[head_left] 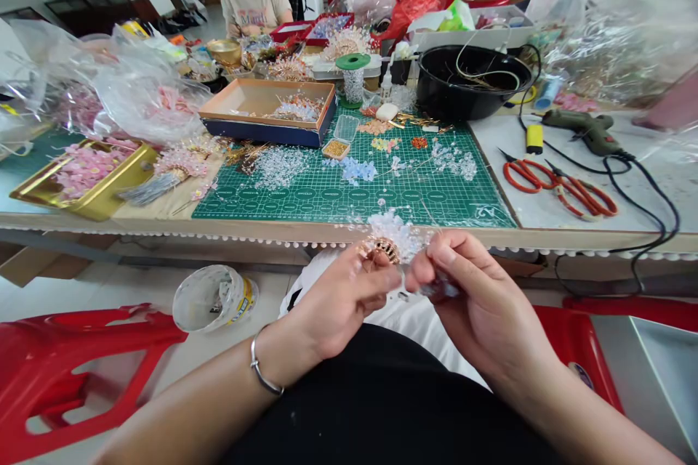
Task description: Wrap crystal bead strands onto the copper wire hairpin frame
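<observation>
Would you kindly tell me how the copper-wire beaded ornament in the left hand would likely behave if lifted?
The copper-wire beaded ornament seems light, as the left hand pinches it with fingertips. Its fine clear beaded sprays look fragile, apt to bend.

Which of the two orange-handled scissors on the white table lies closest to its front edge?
The right-hand pair of scissors as seen in the view: its handles reach nearest the front edge, while the left-hand pair of scissors lies further back.
</observation>
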`<act>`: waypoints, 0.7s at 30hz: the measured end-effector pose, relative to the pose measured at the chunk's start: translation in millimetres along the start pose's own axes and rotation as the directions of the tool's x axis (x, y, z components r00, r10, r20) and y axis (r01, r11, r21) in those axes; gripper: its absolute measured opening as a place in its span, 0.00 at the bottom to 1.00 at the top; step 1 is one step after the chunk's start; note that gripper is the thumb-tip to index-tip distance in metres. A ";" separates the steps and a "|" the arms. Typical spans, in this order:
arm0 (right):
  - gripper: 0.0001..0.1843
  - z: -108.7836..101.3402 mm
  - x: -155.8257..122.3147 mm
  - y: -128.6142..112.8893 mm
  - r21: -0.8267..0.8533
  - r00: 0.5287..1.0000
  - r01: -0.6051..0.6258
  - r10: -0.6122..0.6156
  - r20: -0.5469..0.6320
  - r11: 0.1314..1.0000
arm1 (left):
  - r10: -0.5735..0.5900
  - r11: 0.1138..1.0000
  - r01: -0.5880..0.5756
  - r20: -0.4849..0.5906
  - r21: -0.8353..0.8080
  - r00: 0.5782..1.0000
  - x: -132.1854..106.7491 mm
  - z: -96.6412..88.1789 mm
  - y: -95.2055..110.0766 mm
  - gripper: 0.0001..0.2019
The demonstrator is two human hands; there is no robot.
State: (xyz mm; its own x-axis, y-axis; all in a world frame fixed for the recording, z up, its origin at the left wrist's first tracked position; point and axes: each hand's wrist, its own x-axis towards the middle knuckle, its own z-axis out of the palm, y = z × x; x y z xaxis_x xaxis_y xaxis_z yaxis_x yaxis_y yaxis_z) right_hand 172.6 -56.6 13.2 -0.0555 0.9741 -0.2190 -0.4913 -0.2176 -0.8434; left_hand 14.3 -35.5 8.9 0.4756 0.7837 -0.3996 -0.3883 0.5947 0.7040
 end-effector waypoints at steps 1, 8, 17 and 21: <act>0.07 -0.8 -0.7 -1.0 -0.034 1.000 0.004 -0.003 0.016 0.999 | 0.026 0.999 -0.027 -0.009 -0.045 1.000 0.5 -2.0 1.9 0.10; 0.12 -0.5 -5.8 1.5 -0.207 0.978 -0.165 0.187 0.094 0.964 | 0.147 0.982 -0.157 -0.097 -0.104 0.984 -1.9 -6.1 10.2 0.14; 0.11 1.0 -7.2 6.4 -0.162 0.955 -0.228 0.253 0.155 0.960 | 0.135 0.986 -0.137 -0.029 -0.090 0.990 -5.9 -4.7 10.1 0.11; 0.08 -0.3 -6.2 4.7 -0.084 0.919 -0.298 0.309 0.243 0.951 | 0.115 0.987 -0.119 -0.043 -0.106 0.992 -2.2 -6.6 9.6 0.12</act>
State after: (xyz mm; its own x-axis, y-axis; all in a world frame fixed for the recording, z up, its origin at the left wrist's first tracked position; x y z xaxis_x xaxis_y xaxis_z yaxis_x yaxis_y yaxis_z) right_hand 170.9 -63.7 10.5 -0.4141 0.8431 -0.3430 -0.3775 -0.5020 -0.7781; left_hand 4.3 -30.3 12.7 0.3937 0.8538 -0.3407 -0.5237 0.5129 0.6802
